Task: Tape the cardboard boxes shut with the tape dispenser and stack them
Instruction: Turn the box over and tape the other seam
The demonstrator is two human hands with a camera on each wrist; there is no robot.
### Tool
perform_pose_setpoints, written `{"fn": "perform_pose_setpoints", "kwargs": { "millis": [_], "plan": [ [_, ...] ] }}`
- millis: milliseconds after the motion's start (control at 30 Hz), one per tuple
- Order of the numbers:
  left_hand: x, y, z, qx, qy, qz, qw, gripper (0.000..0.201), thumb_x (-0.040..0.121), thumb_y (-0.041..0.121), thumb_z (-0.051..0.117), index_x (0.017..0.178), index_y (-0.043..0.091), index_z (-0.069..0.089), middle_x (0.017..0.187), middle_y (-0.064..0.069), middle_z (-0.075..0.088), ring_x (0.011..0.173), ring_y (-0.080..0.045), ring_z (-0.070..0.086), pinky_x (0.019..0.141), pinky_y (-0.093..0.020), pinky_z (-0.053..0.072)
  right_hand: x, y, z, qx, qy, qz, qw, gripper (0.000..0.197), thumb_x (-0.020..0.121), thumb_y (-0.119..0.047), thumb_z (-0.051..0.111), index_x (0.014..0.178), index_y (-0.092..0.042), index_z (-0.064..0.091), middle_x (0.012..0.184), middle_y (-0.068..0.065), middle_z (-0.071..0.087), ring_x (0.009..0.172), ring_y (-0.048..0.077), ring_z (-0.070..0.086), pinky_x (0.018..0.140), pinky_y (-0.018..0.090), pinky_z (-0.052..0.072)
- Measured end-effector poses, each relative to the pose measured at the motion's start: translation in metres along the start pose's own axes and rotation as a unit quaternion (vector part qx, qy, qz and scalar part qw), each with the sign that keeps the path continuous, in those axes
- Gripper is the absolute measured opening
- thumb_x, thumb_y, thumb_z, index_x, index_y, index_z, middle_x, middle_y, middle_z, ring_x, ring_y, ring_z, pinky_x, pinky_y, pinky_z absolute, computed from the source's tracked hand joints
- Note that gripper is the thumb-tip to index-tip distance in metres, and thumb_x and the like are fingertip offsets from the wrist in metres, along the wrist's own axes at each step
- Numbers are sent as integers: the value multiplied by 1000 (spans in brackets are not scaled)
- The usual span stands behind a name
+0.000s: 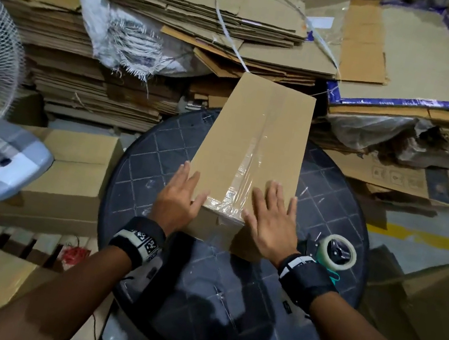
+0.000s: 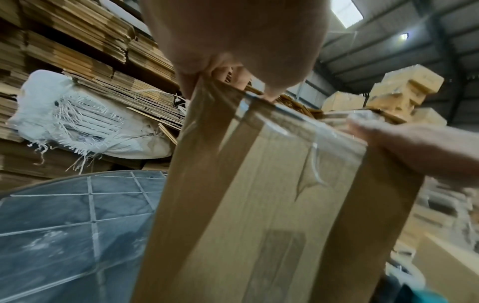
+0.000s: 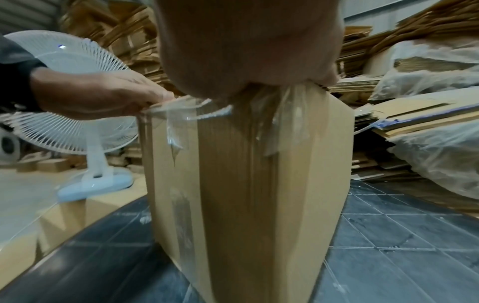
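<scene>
The long box [image 1: 252,156] on the round table [image 1: 159,158] already has tape along its top, both flat hands, left hand [image 1: 178,203] and right hand [image 1: 271,223], press it down, and stacking is still left.

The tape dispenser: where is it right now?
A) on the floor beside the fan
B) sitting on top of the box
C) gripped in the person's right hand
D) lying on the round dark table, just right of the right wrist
D: in the head view the tape dispenser lies on the round dark table beside the right wrist, while the right hand and left hand lie flat on the cardboard box.
</scene>
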State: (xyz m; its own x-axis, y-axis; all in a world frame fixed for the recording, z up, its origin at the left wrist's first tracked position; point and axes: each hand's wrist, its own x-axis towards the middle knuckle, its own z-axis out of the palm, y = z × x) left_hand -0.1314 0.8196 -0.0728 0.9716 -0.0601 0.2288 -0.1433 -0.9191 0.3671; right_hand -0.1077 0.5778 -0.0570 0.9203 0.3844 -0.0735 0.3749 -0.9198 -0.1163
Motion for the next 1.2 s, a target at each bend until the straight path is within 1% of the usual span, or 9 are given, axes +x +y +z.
{"fn": "perform_pose_setpoints", "kwargs": {
  "millis": [100,167,267,367,533,833,1033,1100,1200],
  "plan": [
    [-6,-6,8,79,-55,38,995,66,101,56,34,139,6,55,150,-23,44,145,-39,34,116,-54,31,1,7,-1,-30,-26,-92,995,85,93,-68,-13,160,-22,12,165,12,-10,153,29,-9,122,60,5],
    [-3,-13,9,115,-102,65,986,75,102,64,17,142,12,53,151,-20,45,145,-38,35,115,-56,29,5,8,0,-55,-52,-114,991,86,92,-69,-12,160,-20,11,166,13,-7,154,29,-7,122,61,6],
    [3,-15,2,153,-160,87,971,78,100,68,12,142,17,53,148,-21,48,140,-38,43,110,-60,35,10,7,1,-84,-73,-136,985,85,92,-68,-5,160,-19,6,167,15,-2,155,30,-4,121,64,6],
    [10,-17,-5,174,-167,101,965,87,93,76,2,150,24,42,155,-22,38,146,-38,33,116,-58,20,13,10,-2,-90,-78,-163,979,80,97,-66,17,160,-19,3,167,18,-2,155,34,-3,119,67,9],
    [31,2,-2,227,-177,215,933,114,79,90,9,159,9,14,164,-17,6,153,-32,4,122,-48,7,11,12,0,-79,-29,-197,977,77,102,-61,21,157,-8,22,165,19,16,153,35,16,112,71,23],
    [33,17,18,250,-166,156,941,118,82,90,24,158,3,2,166,-17,-3,154,-28,-5,124,-41,0,-8,37,2,-10,-19,-66,998,84,95,-66,0,160,-14,7,167,12,-10,154,34,-12,117,67,-1],
    [30,27,14,231,-195,96,948,125,78,93,24,156,0,-5,164,-19,-15,153,-29,-13,123,-39,-7,-12,11,21,214,93,128,964,67,102,-48,42,156,-13,25,167,16,-6,154,37,2,121,53,23],
    [29,25,15,222,-183,95,953,127,78,94,25,157,-1,-1,164,-20,-11,153,-30,-10,123,-38,-6,-13,8,29,289,177,135,931,60,99,-35,54,150,-10,37,167,16,4,151,35,22,113,46,39],
    [29,23,16,211,-178,90,957,130,75,96,24,157,-2,-3,165,-21,-8,154,-29,-9,124,-39,-4,-12,15,34,312,212,115,919,61,91,-34,57,146,-9,44,167,13,14,147,31,34,106,40,42]
  ]
}}
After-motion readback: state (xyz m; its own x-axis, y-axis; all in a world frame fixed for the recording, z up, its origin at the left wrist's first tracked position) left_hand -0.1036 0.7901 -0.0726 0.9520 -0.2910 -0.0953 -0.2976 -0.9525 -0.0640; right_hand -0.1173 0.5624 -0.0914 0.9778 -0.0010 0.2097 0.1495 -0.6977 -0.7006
